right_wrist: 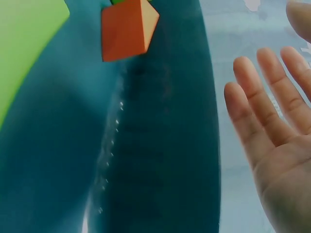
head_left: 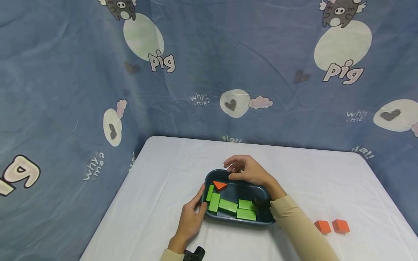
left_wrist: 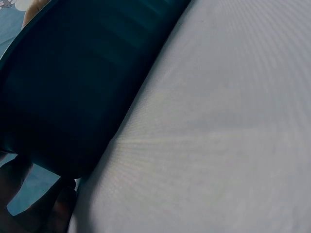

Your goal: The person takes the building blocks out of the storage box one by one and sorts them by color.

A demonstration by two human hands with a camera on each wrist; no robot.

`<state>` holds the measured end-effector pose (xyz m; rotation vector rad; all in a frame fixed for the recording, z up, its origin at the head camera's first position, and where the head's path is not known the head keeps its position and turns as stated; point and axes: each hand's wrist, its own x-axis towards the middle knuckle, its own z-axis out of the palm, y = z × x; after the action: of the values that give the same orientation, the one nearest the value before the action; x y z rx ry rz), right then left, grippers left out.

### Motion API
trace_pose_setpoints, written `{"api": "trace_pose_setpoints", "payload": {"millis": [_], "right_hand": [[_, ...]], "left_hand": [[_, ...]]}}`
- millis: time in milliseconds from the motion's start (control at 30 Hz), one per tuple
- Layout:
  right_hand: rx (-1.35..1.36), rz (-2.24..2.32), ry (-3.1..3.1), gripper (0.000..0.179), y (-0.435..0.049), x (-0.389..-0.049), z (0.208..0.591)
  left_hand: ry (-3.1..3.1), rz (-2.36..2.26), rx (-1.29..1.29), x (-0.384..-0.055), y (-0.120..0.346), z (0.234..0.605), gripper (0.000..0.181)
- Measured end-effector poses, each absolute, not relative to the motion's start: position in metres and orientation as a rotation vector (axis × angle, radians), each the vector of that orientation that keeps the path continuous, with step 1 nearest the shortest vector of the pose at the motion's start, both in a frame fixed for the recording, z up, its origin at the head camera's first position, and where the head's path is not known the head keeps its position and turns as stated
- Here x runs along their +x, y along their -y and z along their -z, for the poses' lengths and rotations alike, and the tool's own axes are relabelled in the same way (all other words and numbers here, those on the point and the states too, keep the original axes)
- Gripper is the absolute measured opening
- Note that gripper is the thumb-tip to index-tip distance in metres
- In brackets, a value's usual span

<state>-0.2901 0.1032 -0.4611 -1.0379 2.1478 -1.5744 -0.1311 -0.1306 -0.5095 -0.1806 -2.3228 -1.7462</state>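
Note:
A dark blue-green tray [head_left: 228, 219] rests on the white tabletop. My left hand [head_left: 190, 219] is at its left end, fingers along the side and thumb by the near corner. In the left wrist view, fingertips [left_wrist: 65, 187] meet the tray's dark wall [left_wrist: 73, 97]. My right hand [head_left: 249, 169] reaches across to the tray's far rim, with nothing held. The right wrist view shows its fingers [right_wrist: 262, 90] extended and spread beside the rim. Inside the tray lie several green blocks [head_left: 228, 206] and an orange triangular block [head_left: 220, 185], which shows again in the right wrist view [right_wrist: 124, 31].
Two orange blocks [head_left: 322, 227] sit on the white cloth [head_left: 352, 188] to the right of the right forearm. A blue printed curtain [head_left: 261, 72] hangs behind the table and along its left side. The right sleeve [head_left: 302, 228] passes over the tray's right end.

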Motion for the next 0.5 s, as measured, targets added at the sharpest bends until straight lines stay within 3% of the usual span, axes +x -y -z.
{"api": "trace_pose_setpoints", "payload": {"millis": [500], "right_hand": [[-1.004,1.465,-2.040,0.045,-0.084,-0.285,0.478]], "left_hand": [[2.317,1.709,-0.228,-0.143,0.137,0.548,0.055]]}}
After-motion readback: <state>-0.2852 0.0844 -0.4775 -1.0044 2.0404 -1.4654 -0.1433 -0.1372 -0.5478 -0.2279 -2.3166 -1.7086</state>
